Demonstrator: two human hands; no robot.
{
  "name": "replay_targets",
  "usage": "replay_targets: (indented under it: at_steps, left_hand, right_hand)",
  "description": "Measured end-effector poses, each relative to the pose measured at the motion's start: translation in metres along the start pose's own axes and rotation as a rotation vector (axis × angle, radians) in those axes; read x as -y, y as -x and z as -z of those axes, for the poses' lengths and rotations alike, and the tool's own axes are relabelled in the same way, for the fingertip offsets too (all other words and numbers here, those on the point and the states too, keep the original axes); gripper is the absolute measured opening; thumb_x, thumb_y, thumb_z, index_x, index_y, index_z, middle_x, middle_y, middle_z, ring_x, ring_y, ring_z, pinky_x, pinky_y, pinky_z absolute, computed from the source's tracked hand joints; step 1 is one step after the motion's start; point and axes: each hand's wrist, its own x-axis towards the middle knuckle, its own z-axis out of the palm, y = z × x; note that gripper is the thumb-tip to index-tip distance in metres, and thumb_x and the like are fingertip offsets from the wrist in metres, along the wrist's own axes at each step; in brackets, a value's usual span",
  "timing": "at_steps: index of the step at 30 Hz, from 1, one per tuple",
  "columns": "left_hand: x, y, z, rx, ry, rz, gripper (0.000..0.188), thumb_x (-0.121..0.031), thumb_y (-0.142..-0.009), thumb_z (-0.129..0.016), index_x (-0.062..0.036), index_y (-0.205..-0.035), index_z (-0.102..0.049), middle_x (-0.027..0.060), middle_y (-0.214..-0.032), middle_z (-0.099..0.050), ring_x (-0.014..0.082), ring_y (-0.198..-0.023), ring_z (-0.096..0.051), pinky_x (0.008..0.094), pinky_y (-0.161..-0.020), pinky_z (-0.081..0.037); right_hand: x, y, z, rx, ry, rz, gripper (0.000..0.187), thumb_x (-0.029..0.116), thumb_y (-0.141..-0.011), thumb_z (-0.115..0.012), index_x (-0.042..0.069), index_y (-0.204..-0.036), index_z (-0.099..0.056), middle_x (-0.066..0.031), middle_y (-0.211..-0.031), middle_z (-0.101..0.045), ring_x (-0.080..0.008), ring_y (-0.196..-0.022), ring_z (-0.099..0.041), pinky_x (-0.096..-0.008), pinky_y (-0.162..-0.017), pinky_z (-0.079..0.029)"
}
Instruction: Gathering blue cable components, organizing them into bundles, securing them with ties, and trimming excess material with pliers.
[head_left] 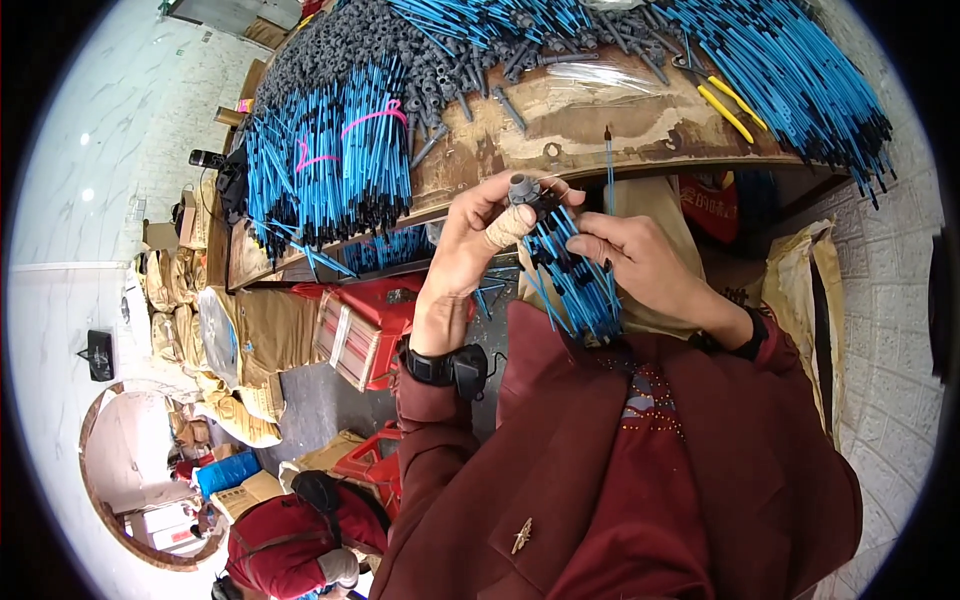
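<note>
My left hand (465, 240), its thumb wrapped in tan tape, grips a grey ribbed plastic hub (522, 188) in front of my chest. From the hub a bundle of thin blue rods with black fittings (580, 290) hangs down toward my lap. Closed beside the bundle, my right hand (645, 260) pinches with thumb and fingers. A single blue rod with a dark tip (609, 170) sticks up behind that hand and seems to be held in it; the fingers partly hide the grip. A thin wire shows by the left fingertips.
On the wooden table (560, 130) lie a heap of grey plastic hubs (340, 50), tied blue rods (330, 150), more blue rods (790, 80), thin wires (605, 75) and yellow-handled pliers (730, 108). Red stools (375, 335) and sacks (280, 330) stand left. Another person (300, 535) is lower left.
</note>
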Motion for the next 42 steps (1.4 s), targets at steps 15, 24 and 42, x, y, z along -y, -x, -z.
replay_targets:
  at_steps: [15,24,42]
  left_hand:
    - [-0.005,0.035,-0.039,-0.396,-0.785,0.030,0.039,-0.024,-0.098,-0.058,0.0046,-0.122,-0.046,0.0210,-0.111,-0.066,0.0255,-0.099,-0.066,0.0339,-0.085,-0.049]
    - [0.002,0.079,-0.014,-0.483,-0.605,0.021,0.035,-0.013,-0.094,-0.063,0.0020,-0.119,-0.046,0.0164,-0.111,-0.067,0.0204,-0.099,-0.064,0.0329,-0.087,-0.050]
    - [0.008,-0.020,0.009,0.088,-0.098,0.146,0.031,-0.010,-0.090,-0.069,0.0010,-0.110,-0.050,0.0166,-0.111,-0.067,0.0214,-0.106,-0.064,0.0338,-0.092,-0.051]
  right_hand:
    - [0.005,-0.003,-0.010,0.170,0.003,-0.055,0.027,0.021,-0.095,-0.061,-0.005,-0.089,-0.058,-0.0125,-0.065,-0.050,-0.0130,-0.061,-0.045,-0.0330,-0.057,-0.039]
    - [-0.015,-0.002,-0.060,0.079,-0.194,0.033,0.015,0.009,-0.091,-0.066,-0.003,-0.100,-0.066,-0.0116,-0.077,-0.065,-0.0160,-0.069,-0.061,-0.0280,-0.063,-0.047]
    - [-0.017,-0.003,-0.032,-0.324,0.251,0.162,0.013,0.003,-0.089,-0.062,-0.002,-0.101,-0.060,-0.0200,-0.085,-0.061,-0.0391,-0.077,-0.063,-0.0420,-0.061,-0.049]
